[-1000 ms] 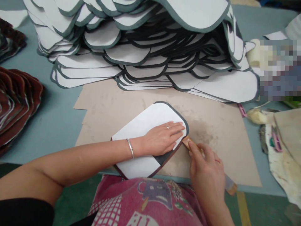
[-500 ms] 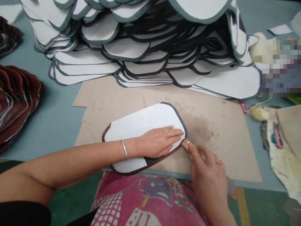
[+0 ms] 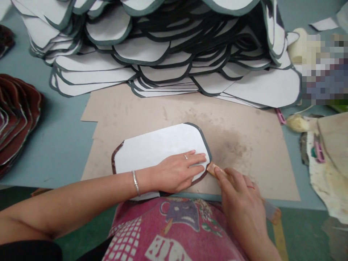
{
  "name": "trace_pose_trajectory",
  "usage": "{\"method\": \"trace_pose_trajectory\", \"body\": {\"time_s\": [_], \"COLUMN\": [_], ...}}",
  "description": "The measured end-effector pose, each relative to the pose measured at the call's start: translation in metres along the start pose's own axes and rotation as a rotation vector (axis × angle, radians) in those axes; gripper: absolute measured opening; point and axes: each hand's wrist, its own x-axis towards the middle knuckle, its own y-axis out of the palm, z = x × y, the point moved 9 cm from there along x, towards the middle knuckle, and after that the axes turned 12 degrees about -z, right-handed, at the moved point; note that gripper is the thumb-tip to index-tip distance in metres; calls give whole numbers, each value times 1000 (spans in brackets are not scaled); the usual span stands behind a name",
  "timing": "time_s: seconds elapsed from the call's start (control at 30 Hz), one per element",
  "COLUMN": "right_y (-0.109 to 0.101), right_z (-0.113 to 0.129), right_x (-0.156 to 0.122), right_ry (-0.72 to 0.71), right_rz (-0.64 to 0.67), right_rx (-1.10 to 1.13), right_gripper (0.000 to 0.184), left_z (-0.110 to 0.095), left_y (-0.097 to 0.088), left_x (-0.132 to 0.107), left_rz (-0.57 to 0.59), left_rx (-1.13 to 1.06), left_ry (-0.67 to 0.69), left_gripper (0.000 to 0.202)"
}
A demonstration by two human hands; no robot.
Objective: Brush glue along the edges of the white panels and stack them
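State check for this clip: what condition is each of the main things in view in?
White panel: flat, partly edged in brown
Left hand: palm down on the panel
Tool: held, tip at the panel's edge
Right hand: closed around the tool
Beige board: flat, stained
Other white panels: piled, overlapping
Reddish-brown pieces: stacked

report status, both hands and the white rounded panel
Left hand flat on white, rounded, dark-rimmed panel. Right hand gripping tan, narrow tool, tip at panel's rim. Pile of white, dark-edged sheets beyond, not in the way.
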Motion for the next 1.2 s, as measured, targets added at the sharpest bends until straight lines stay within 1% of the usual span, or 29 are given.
{"method": "trace_pose_trajectory", "body": {"time_s": [0.17,0.27,0.33,0.43,0.57,0.7,0.83,0.93,1.1,1.2], "right_y": [-1,-3,-4,-2,0,1,5,5,13,16], "right_z": [1,0,0,-2,-6,-7,-7,-7,-6,-7], "right_x": [10,16,19,23,26,35,49,61,94,110], "right_ry": [-39,-84,-137,-198,-203,-216,-257,-289,-309,-280], "right_rz": [34,27,9,23,64,70,71,38,5,-29], "right_rx": [15,32,38,41,44,41,14,10,2,14], "right_gripper": [48,49,49,51,50,48,50,47,43,44], "left_z": [-6,-8,-6,-3,7,13,18,19,21,23], "left_y": [0,-3,-5,-6,-8,-8,-14,-19,-18,-19], "left_x": [-6,-8,-9,-7,-4,-5,-4,-3,-4,-5], "left_rz": [34,15,1,-3,-35,-70,-145,-198,-178,-171], "left_rx": [17,24,44,65,120,134,138,151,177,167], "left_ry": [26,10,-12,-6,-40,-86,-149,-172,-207,-192], "left_gripper": [36,32,31,30,36,38,37,35,35,34]}}
